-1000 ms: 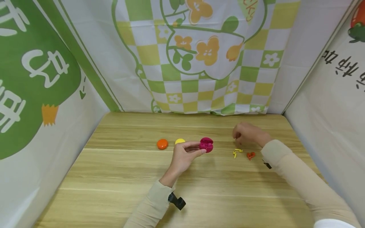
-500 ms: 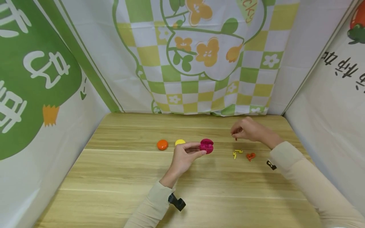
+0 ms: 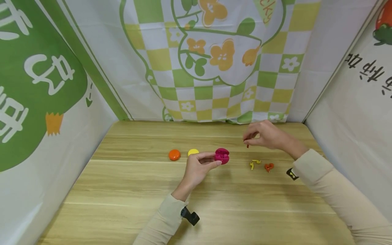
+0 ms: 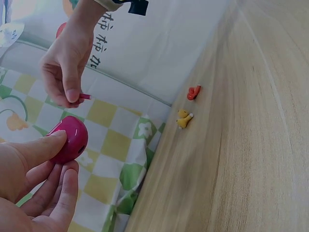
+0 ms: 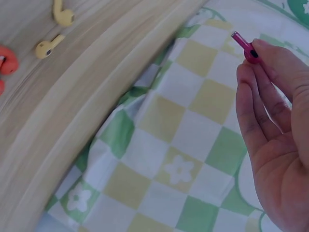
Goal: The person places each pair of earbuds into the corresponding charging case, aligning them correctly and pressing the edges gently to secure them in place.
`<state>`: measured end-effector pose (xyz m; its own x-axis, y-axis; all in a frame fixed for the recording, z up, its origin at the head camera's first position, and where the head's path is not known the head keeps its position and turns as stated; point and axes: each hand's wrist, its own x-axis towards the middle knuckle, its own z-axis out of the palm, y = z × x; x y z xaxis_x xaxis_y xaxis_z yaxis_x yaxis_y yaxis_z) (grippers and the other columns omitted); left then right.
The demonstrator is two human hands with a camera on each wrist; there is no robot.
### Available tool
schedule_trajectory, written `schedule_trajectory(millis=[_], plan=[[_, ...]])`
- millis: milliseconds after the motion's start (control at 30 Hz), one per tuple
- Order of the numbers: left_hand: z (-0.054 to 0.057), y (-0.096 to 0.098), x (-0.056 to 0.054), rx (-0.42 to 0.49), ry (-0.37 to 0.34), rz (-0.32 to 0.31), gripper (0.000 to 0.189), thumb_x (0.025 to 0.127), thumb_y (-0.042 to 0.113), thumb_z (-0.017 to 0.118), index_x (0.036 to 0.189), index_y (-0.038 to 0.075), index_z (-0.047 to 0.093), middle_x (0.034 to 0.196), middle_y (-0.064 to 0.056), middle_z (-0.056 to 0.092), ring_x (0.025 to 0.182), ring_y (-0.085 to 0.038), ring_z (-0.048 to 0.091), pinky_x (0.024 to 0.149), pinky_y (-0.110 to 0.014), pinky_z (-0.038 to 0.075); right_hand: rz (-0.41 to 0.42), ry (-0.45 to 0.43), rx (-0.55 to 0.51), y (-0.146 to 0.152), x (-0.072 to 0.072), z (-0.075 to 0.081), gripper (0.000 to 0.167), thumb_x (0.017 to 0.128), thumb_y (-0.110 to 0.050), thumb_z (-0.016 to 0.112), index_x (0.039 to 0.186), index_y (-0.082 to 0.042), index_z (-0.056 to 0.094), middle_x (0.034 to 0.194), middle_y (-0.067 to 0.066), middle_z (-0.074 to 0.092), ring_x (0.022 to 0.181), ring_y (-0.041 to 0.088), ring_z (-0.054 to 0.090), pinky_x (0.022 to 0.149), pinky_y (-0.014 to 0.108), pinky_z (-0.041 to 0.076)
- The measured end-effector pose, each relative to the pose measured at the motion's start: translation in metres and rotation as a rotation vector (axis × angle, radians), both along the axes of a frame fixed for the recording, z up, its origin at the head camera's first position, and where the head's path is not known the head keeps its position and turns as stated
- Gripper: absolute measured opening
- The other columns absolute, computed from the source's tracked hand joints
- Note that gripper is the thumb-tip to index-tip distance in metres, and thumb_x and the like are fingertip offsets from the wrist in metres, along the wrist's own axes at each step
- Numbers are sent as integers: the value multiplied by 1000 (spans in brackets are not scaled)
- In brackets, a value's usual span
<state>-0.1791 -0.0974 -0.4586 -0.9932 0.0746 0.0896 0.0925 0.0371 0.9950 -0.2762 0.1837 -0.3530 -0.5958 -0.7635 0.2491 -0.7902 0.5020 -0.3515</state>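
Observation:
My left hand [image 3: 197, 170] holds a dark pink earbud case [image 3: 222, 156] above the table, thumb on its front and fingers behind. The case's lid stands up, showing its inside in the head view. To the right and a little farther back, my right hand [image 3: 264, 135] is raised and pinches a dark pink earbud [image 5: 247, 48] between thumb and fingertips, its stem sticking out. Below that hand, two yellow earbuds [image 3: 252, 165] and a pair of orange earbuds [image 3: 269, 167] lie on the table.
An orange round case [image 3: 174, 155] lies on the wooden table [image 3: 137, 190] left of my left hand. A yellow round case [image 3: 193, 152] sits partly behind that hand. A checked cloth [image 3: 214, 102] hangs at the table's back edge, with printed sheets on both sides.
My right hand has risen from the table with the pink earbud and moved slightly left toward the case. My left hand and the case stay almost in place.

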Motion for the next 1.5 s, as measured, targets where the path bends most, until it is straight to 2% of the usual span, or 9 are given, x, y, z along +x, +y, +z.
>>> schedule_trajectory(millis=[167,300,500,633,833,1067,1300,1500], plan=[[1,0,0,-1,2,0,31,86,8,88,116,3,80,109,-20,79,89,-16,78,81,-24,64,-4,-31,11,-11,8,10,7,93,-12,82,97,-18,83,90,-11,75,83,5,74,75,27,63],[1,1,0,2,4,0,31,86,7,88,115,3,80,108,-20,80,89,-16,78,81,-24,64,25,-29,1,-21,11,15,6,94,-12,82,97,-18,82,91,-11,77,82,4,73,76,27,63],[0,1,-2,7,17,-4,29,87,8,87,115,2,80,108,-21,79,90,-18,78,81,-24,64,73,-27,-47,-35,15,17,7,93,-9,81,95,-16,82,90,-8,78,82,6,74,76,26,63],[-1,1,-2,9,11,-9,29,88,8,87,116,3,80,108,-20,79,91,-20,79,82,-24,64,76,-39,-57,-43,19,16,7,93,-9,81,95,-15,83,91,-5,78,81,7,74,76,27,64],[0,1,-1,13,18,-18,31,88,8,86,118,2,80,111,-21,79,95,-25,79,83,-26,65,44,-60,-65,-57,29,13,7,91,-8,84,97,-11,83,94,-1,79,83,9,74,77,33,65],[1,2,-1,34,17,-17,33,87,3,85,119,1,79,113,-22,79,100,-29,79,84,-26,65,36,-43,-95,-71,36,4,5,90,-10,85,94,-8,82,91,0,78,81,11,73,75,26,63],[0,3,0,30,25,-21,30,89,5,85,118,1,79,113,-22,79,98,-27,79,84,-27,65,17,-25,-122,-76,40,-7,5,90,-8,84,95,-7,83,90,2,79,81,12,74,73,33,65],[-1,4,-1,31,37,-29,30,88,4,85,118,0,79,114,-23,79,99,-27,79,85,-27,65,10,-16,-118,-78,42,-14,6,93,-12,82,95,-6,83,90,1,79,80,9,72,69,27,63]])
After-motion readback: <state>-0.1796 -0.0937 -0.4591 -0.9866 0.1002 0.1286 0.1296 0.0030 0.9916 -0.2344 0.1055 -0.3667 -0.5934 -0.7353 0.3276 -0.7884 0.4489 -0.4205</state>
